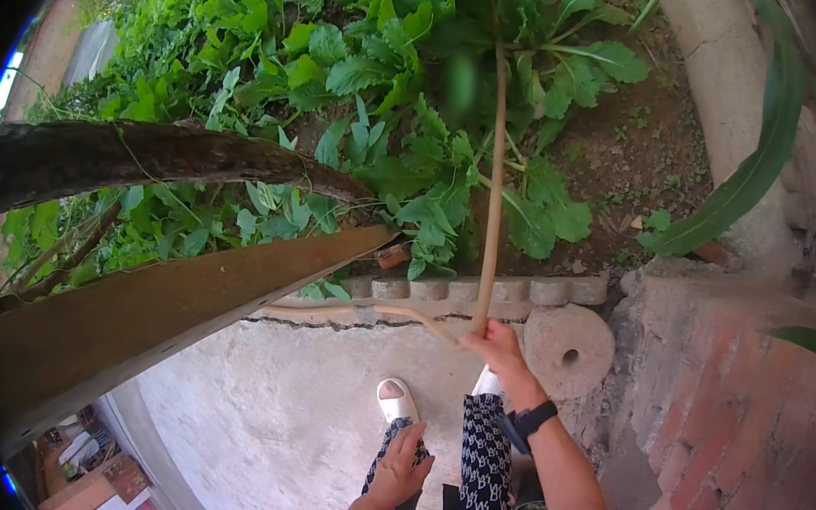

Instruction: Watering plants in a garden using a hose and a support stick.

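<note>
My right hand [499, 349] is closed around a long tan hose [493, 194] that runs up from my fist into the leafy green plants [389, 72] of a garden bed, with another stretch curving left along the concrete. My left hand [400, 473] hangs low beside my patterned trousers [485, 465], fingers loosely apart and holding nothing. A dark band sits on each wrist. One white shoe [394, 398] shows on the concrete floor below.
A thick tree trunk [137, 159] and a brown slanted beam [171, 299] cross the left side. A scalloped stone edging [484, 292] borders the soil bed. A round stone disc with a hole [568, 350] lies beside a brick wall [741, 424] on the right.
</note>
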The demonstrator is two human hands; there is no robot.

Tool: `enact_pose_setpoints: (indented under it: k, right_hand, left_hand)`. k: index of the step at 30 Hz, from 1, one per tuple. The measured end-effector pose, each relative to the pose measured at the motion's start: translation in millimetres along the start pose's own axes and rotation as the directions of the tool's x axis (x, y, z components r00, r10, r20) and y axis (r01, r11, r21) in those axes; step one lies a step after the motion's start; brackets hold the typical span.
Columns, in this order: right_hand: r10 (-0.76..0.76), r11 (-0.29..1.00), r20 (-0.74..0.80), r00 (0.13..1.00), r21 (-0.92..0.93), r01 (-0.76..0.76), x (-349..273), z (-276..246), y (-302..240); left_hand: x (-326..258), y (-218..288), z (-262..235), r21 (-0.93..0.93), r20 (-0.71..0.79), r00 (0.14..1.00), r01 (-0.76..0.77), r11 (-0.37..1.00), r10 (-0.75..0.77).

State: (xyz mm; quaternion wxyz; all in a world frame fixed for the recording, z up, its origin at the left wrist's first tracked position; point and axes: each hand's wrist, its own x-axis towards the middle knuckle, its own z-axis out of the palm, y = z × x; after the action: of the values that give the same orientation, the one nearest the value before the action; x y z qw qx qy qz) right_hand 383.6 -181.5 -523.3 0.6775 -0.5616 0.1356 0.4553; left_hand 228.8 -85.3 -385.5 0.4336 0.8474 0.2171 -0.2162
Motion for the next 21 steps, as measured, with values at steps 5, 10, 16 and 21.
enact_pose_setpoints:
  k: [5, 10, 16, 21]
  right_hand:
    - [0.110, 0.989, 0.096, 0.989, 0.087, -0.118, -105.5, 69.9, -55.6]
    - [0.304, 0.924, 0.278, 0.911, 0.148, -0.353, -148.1, 71.6, -24.3]
    - [0.338, 0.871, 0.317, 0.886, 0.250, -0.422, -73.3, 65.7, -18.0]
    - [0.280, 0.924, 0.271, 0.921, 0.186, -0.335, -47.5, 86.6, 0.5]
  left_hand:
    - [23.0, 27.6, -24.8, 0.145, -0.183, 0.976, -0.096, 0.985, 0.122]
    - [-23.1, 5.0, -40.9, 0.131, 0.053, 0.993, -0.114, 0.985, 0.107]
    - [-99.6, 34.7, -104.8, 0.017, 0.196, 0.975, 0.100, 0.995, -0.101]
    - [-131.1, 12.2, -121.3, 0.069, 0.226, 0.966, 0.109, 0.992, -0.122]
